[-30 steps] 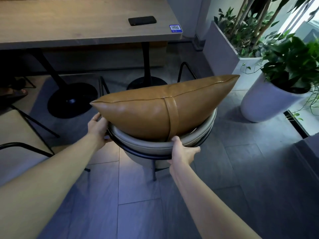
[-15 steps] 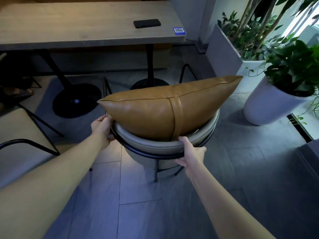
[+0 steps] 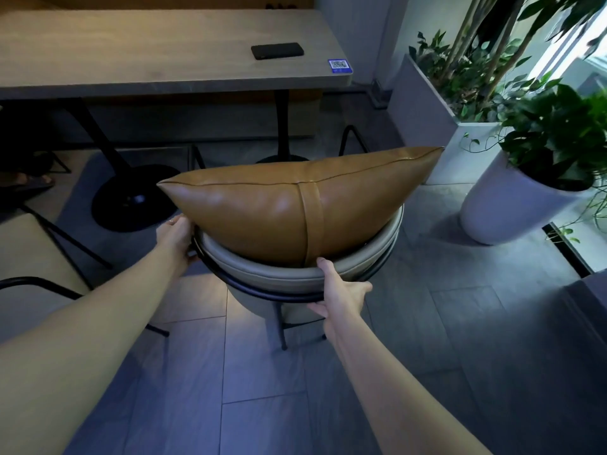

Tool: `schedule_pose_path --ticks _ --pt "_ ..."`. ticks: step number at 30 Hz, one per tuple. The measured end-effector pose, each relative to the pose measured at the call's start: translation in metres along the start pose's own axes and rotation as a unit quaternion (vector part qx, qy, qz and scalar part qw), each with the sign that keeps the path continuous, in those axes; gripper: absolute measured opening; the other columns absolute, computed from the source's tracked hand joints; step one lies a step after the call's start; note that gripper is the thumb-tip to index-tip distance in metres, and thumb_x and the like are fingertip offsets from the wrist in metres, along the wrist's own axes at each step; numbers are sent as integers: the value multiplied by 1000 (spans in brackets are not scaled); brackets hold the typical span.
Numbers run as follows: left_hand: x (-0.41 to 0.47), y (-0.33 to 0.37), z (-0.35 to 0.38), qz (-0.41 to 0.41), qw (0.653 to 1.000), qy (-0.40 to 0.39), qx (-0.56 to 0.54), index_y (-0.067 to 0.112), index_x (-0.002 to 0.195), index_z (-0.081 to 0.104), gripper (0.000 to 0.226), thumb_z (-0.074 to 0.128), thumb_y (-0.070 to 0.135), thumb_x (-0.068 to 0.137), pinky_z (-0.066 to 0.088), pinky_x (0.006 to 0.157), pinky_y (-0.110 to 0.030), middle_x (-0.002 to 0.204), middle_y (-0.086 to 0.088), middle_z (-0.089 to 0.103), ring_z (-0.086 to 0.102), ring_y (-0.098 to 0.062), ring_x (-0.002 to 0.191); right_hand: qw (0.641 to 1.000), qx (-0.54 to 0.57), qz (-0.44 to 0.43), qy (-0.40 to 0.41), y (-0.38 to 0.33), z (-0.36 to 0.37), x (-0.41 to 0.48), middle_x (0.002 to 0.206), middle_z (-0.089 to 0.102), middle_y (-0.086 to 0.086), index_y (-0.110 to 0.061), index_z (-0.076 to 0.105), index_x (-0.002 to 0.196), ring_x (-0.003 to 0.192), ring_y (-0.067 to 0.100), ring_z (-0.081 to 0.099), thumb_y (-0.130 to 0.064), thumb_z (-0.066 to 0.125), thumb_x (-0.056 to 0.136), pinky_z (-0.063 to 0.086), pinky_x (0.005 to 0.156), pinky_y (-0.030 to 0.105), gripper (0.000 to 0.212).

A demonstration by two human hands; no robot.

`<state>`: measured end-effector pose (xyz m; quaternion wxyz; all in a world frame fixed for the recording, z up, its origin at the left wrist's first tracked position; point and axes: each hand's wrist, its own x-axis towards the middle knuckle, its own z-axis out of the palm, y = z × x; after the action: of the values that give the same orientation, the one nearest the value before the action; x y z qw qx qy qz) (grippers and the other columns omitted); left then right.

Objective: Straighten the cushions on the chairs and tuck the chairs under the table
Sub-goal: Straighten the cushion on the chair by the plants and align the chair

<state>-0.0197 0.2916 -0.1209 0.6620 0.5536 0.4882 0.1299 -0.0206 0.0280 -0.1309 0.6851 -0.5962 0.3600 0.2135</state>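
A tan leather cushion with a centre strap stands on edge against the curved grey backrest of a black-framed chair. My left hand grips the left end of the backrest rim. My right hand holds the rim at the back, thumb on top and fingers under the black frame. The wooden table stands beyond the chair, its black pedestal bases on the floor in front of the chair. The chair's seat is hidden behind the cushion.
A black phone and a blue QR sticker lie on the table. A white round planter and a rectangular planter stand to the right. Another chair sits at the left.
The chair with its cushion has slid a little toward the table, both hands staying on the backrest. My right hand has shifted to the right along the rim.
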Motion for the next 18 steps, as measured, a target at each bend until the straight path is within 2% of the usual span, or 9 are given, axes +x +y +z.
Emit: schedule_pose_path --ticks 3,6,7,9,10,11,13,16,18 --pt "0 4 0 7 999 -30 -14 22 112 67 21 55 25 95 52 72 -36 100 -4 68 63 -27 99 1000 12 -1 3 -4 9 4 150 50 13 -26 26 148 124 43 65 -40 92 77 50 40 22 98" --pt "-14 -1 2 10 998 -51 -39 33 140 54 44 46 25 98 50 89 -46 126 -1 64 59 -27 113 1000 2 4 -1 -10 11 6 159 44 12 -29 12 161 128 42 64 -45 92 76 52 45 24 117" --pt "-22 -7 2 7 998 -45 -43 37 143 50 47 46 23 99 51 91 -50 131 0 61 57 -27 116 1000 -5 6 -7 -12 9 6 160 44 12 -29 9 163 124 41 65 -48 91 77 56 50 28 121" --pt "-42 -24 3 -2 999 -46 -22 44 145 42 61 57 19 91 51 83 -49 136 1 57 54 -30 117 999 -18 4 -28 -11 -1 7 152 50 12 -29 11 165 105 35 70 -55 87 78 65 68 40 118" --pt "-52 -32 5 -11 998 -59 -13 47 146 37 73 65 17 85 50 79 -46 136 2 54 53 -31 118 999 -28 -2 -28 -10 -9 9 150 50 11 -31 12 166 103 34 69 -58 85 79 66 78 47 117" --pt "-61 -39 9 -22 997 -75 -9 49 149 31 86 72 18 80 50 80 -47 139 3 50 50 -33 120 999 -42 -15 -19 -10 -18 11 155 48 9 -36 10 166 112 36 68 -60 84 79 65 85 52 117" --pt "-73 -44 21 -42 995 -86 -8 53 153 15 107 80 21 75 50 92 -55 151 3 42 45 -37 130 997 -56 -46 -9 -17 -35 19 167 38 8 -42 3 167 131 41 61 -59 83 80 63 87 54 119" --pt "-76 -45 36 -27 998 -61 2 50 157 -3 121 80 16 75 52 86 -46 162 0 33 47 -35 131 997 -33 -57 -40 -41 -46 31 171 32 9 -42 -1 168 128 45 63 -49 84 85 62 91 58 118" --pt "-72 -48 39 -12 999 -42 21 46 158 -9 125 78 10 75 49 100 -51 164 -4 31 45 -36 135 993 -63 -68 -70 -55 -44 38 169 38 8 -38 7 169 123 47 66 -42 84 88 62 92 59 112"
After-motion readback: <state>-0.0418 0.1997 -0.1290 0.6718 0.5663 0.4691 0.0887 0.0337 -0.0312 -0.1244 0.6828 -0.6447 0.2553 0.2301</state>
